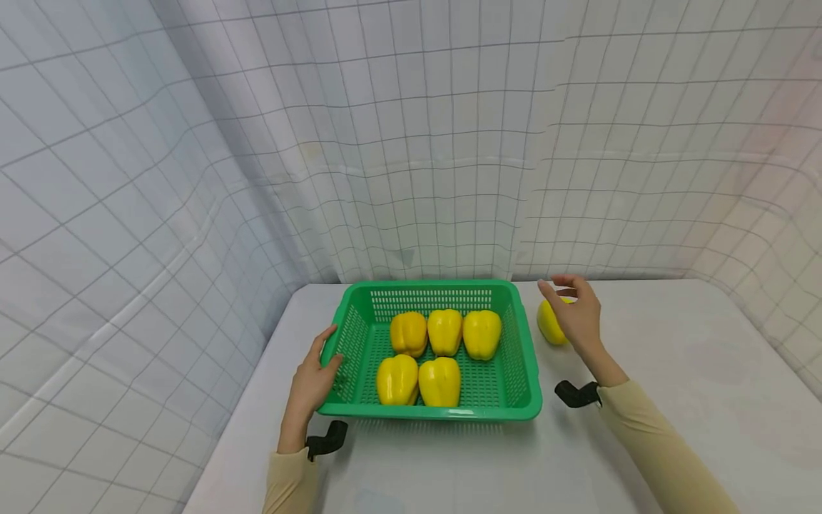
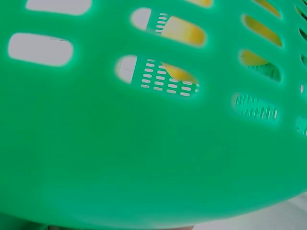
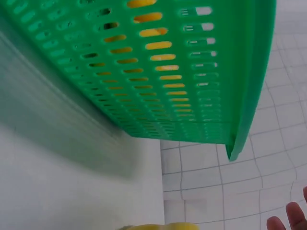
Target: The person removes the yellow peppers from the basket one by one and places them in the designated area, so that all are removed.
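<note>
A green plastic basket (image 1: 526, 357) holds several yellow bell peppers (image 1: 439, 382) in two loose rows. At its left rim, my left hand (image 1: 312, 382) grips the edge with the thumb over the inner side. The left wrist view is filled by the slotted basket wall (image 2: 120, 143), which hides that hand's fingers. To the right of the basket, my right hand (image 1: 580, 314) hovers over a single yellow bell pepper (image 1: 552, 325), thumb and fingers apart. Only the top of that pepper (image 3: 163, 226) and a few fingertips (image 3: 293, 213) appear in the right wrist view.
The basket stands on a white table (image 1: 668, 371) that runs back to a grid-patterned curtain (image 1: 411, 178). More of this curtain hangs on the left and right sides. A black strap-on mount (image 1: 578, 394) sticks out from each wrist.
</note>
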`<state>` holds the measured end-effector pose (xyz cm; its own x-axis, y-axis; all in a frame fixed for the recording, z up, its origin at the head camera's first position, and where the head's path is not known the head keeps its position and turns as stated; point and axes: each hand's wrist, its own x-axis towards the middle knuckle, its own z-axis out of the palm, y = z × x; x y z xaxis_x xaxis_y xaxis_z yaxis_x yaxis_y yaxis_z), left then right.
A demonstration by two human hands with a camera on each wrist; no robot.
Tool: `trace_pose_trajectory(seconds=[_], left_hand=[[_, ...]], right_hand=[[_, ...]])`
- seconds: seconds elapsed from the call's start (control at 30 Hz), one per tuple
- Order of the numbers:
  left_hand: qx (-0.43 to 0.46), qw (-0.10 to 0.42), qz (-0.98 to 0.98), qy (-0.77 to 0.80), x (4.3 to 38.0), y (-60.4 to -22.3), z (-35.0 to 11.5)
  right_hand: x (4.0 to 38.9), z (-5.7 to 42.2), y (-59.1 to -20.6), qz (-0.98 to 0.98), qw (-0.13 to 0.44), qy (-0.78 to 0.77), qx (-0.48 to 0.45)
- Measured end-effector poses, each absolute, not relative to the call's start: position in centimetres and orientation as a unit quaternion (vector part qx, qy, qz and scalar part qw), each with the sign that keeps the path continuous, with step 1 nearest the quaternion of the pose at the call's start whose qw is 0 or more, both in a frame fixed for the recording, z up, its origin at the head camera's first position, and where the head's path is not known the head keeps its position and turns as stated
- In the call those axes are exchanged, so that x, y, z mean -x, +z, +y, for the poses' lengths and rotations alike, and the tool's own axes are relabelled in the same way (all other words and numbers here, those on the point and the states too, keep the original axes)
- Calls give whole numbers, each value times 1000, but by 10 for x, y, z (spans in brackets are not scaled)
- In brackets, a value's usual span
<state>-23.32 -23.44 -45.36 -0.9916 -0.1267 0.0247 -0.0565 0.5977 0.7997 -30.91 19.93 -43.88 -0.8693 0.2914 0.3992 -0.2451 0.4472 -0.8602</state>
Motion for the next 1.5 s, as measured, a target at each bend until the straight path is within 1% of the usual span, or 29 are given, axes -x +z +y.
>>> trace_pose_trajectory(seconds=[0.07, 0.43, 0.7, 0.97, 1.33, 1.5], left_hand=[[-52, 38, -893, -446, 233, -454, -235], [-51, 34, -892, -449, 235, -455, -236], [-51, 33, -891, -449, 236, -456, -236], [-55, 29, -891, -450, 236, -456, -236], [-53, 33, -890, -451, 236, -456, -235], [-52, 36, -891, -450, 236, -457, -236]], right_hand=[[306, 195, -432, -817, 225, 531, 8], [292, 177, -404, -855, 99, 504, -71], [294, 167, -400, -871, 58, 475, -114], [300, 156, -397, -885, -26, 443, -139], [312, 135, -397, -913, -77, 353, -187], [316, 127, -399, -926, -90, 307, -200]])
